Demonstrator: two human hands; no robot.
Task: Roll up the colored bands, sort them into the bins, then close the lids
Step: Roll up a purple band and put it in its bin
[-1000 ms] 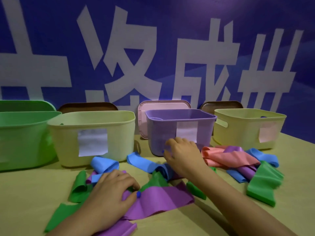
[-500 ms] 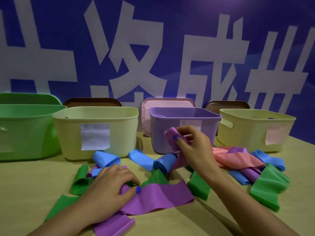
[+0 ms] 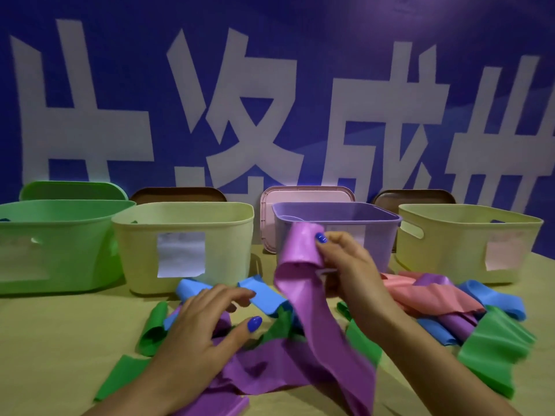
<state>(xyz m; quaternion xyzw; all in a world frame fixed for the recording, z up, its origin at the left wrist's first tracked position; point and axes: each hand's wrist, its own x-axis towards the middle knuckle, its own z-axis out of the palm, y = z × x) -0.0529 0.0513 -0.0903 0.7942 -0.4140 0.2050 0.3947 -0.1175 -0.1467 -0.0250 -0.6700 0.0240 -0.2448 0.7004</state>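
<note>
My right hand [image 3: 345, 265] pinches the top end of a long purple band [image 3: 312, 310] and holds it up in front of the purple bin [image 3: 381, 223]; the band trails down to the table. My left hand [image 3: 207, 328] lies with relaxed fingers on the pile of bands, over another purple band [image 3: 264, 370] and green pieces [image 3: 153, 328]. Blue bands [image 3: 264, 295] lie just beyond its fingers. At the right lies a heap of pink [image 3: 426, 295], purple, blue and green bands [image 3: 495, 349].
Four open bins stand in a row: a green bin [image 3: 60, 244], a pale yellow bin [image 3: 186, 223], the purple one and a second yellow bin [image 3: 468, 235]. Lids lean on the blue wall behind them: green [image 3: 72, 190], brown [image 3: 177, 195], pink [image 3: 303, 193], brown [image 3: 414, 198].
My right hand took hold of a purple band's end at the pile and lifted it up before the purple bin. My left hand stayed on the pile, its fingers now more spread.
</note>
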